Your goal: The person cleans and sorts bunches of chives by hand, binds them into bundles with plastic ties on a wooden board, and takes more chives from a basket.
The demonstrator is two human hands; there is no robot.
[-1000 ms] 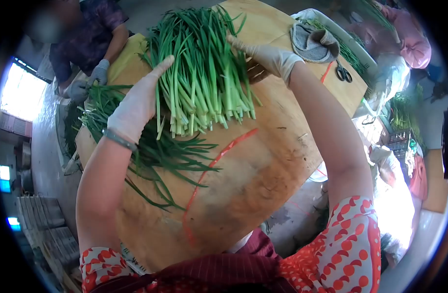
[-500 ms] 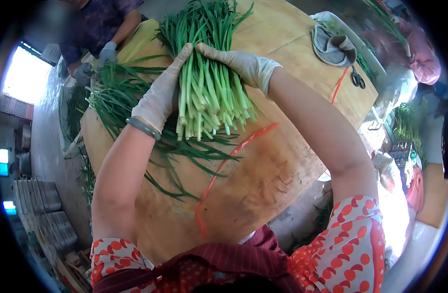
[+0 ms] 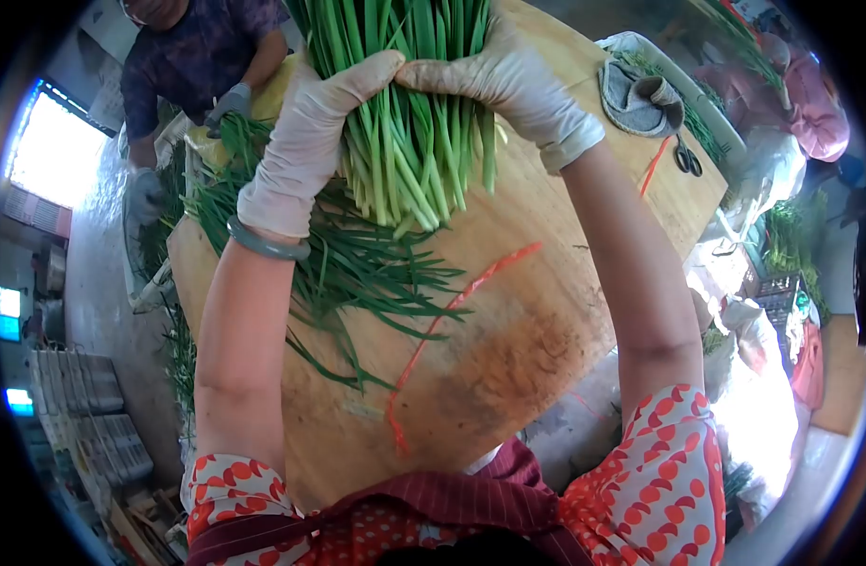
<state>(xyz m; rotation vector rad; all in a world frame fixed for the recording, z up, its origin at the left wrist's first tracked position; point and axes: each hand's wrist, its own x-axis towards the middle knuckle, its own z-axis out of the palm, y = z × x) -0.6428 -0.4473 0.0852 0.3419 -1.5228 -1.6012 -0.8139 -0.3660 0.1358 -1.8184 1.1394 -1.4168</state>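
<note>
Over the wooden counter point(image 3: 546, 311) | garlic chives bunch point(image 3: 419, 123) held up, pale cut ends toward wearer | left hand point(image 3: 310, 123) and right hand point(image 3: 508, 85), gloved, clasp its sides, thumbs meeting in front | loose chives point(image 3: 367, 264) below, beside red strip point(image 3: 466, 291) | scissors point(image 3: 687, 158) near gray cloth point(image 3: 640, 97)

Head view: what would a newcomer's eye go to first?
The thick green bunch at top centre, gripped between the gloved left hand and right hand. Next, the red strip lying slantwise on the wooden tabletop below. Then the dark scissors toward the upper right.
</note>
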